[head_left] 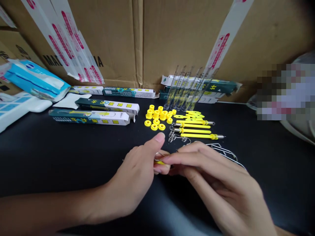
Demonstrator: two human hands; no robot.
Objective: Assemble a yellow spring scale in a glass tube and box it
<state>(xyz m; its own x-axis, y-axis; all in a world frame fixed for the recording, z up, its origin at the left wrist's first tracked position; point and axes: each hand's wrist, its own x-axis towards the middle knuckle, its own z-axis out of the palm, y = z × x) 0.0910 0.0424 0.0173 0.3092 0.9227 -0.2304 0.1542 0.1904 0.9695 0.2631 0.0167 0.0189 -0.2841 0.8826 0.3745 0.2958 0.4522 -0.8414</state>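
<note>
Close in front of me, my left hand (137, 173) curls round a small yellow plastic piece (160, 162), its thumb raised. A curved metal wire (159, 154) shows just above that piece; most of both is hidden by fingers. From the right, my right hand (216, 183) pinches the same piece with its fingertips. Beyond the hands lie yellow rods (195, 131), some with metal ends, beside small coil springs (171, 135). Bent metal wire hooks (225, 150) stick out from behind my right hand.
Yellow caps and rings (156, 114) are grouped behind the hands, near flat yellow tabs (194, 115). Several clear tubes (183, 91) stand upright by printed boxes (214, 87). More boxes (91, 117) and a blue tissue pack (36, 80) lie left. Cardboard (118, 42) walls the back.
</note>
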